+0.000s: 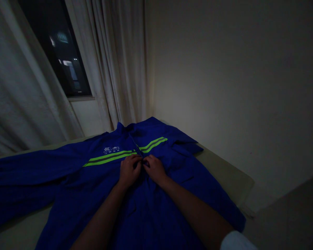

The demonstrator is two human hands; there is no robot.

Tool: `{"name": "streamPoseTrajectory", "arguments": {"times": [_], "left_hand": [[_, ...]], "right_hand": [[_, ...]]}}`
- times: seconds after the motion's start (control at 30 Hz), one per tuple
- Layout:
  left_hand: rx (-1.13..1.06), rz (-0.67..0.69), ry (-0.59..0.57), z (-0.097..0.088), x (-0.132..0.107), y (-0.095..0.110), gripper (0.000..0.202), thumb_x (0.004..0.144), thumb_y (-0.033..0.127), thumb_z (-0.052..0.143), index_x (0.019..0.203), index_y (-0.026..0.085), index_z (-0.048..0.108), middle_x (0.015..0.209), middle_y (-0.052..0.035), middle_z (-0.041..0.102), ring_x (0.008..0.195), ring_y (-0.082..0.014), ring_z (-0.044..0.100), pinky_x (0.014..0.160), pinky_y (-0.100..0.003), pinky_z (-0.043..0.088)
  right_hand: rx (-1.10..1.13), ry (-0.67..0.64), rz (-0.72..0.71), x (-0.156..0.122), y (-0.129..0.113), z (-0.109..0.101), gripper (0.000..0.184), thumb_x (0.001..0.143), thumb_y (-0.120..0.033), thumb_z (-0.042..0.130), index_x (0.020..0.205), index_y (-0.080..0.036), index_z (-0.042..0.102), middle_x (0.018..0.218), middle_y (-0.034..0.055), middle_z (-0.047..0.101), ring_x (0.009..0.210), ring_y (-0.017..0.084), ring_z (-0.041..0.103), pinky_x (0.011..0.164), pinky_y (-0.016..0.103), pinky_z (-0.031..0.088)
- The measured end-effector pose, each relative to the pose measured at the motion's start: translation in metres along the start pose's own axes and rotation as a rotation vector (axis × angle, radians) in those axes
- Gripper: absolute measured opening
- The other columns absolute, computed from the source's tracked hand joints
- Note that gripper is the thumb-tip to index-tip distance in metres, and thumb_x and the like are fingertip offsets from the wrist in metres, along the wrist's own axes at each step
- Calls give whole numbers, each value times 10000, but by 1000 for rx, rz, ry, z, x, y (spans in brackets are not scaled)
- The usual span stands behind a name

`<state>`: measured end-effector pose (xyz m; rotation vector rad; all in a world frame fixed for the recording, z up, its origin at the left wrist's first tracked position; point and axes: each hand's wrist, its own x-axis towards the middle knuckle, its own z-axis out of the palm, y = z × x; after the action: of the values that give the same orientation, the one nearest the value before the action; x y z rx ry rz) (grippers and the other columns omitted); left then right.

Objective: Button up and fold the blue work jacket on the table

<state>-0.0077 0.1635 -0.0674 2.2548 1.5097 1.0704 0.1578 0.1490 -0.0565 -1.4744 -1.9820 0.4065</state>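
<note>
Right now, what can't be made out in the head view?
All in the head view:
Blue jacket front where left hand and right hand meet: hidden by the fingers.
Outstretched sleeve: end cut off by the left edge.
Part of jacket's hem: cut off by the bottom edge.
Chest print: too small, dim to read.

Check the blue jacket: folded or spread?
Spread. The blue jacket lies laid out, with one sleeve stretching to the picture's left edge.

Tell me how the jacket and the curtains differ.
The jacket is deep blue with green stripes; the curtains are pale. The jacket lies spread out, the left hand and right hand at its front; the curtains hang beside the window. Both are cloth with folds.
</note>
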Motion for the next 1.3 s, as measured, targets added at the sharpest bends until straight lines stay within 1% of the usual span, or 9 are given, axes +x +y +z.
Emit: {"name": "streamPoseTrajectory", "arguments": {"times": [0.1,0.27,0.43,0.6,0.73,0.93,1.3], "left_hand": [[-5,23,-5,0,-1,-1,299,926,202,528,1077,281,774,1146,-33,776,1111,-263,650,1019,-417,460],[-9,42,-14,2,-1,-5,327,922,174,512,1115,257,762,1139,-41,780,1086,-259,668,992,-423,475],[-2,57,-21,2,0,-5,315,927,162,504,1088,238,764,1126,-50,782,1057,-257,677,960,-421,482],[2,80,-43,0,2,-3,282,950,210,517,1072,248,768,1125,-47,778,1032,-258,675,922,-412,481],[-2,93,-59,-1,1,-3,348,922,166,507,1139,263,761,1155,-35,773,1066,-257,663,942,-419,477],[-11,96,-65,0,-1,-6,426,895,118,477,1192,254,751,1166,-32,781,1076,-261,655,975,-440,477],[-6,104,-45,3,-1,-8,424,882,123,486,1199,244,741,1149,-48,781,1072,-264,658,979,-444,480]], "right_hand": [[-26,6,24,0,-1,0,116,944,-197,712,1055,-206,742,964,30,680,874,170,642,804,262,479],[-30,18,18,1,-1,1,108,945,-190,713,1048,-204,741,959,27,690,891,166,648,805,254,470],[-22,18,21,2,0,1,109,924,-169,735,1031,-191,730,960,26,688,886,167,643,792,254,461],[-21,23,35,2,1,2,95,937,-171,724,1029,-195,724,941,24,683,876,168,640,784,257,451],[-22,35,48,2,1,3,91,947,-182,719,1036,-200,719,931,21,685,859,166,639,765,257,438],[-30,41,46,1,0,2,65,945,-177,720,1006,-197,721,910,15,686,833,162,633,743,258,425],[-7,41,41,2,-1,2,26,957,-189,708,980,-198,715,898,15,685,831,161,630,735,256,411]]}}
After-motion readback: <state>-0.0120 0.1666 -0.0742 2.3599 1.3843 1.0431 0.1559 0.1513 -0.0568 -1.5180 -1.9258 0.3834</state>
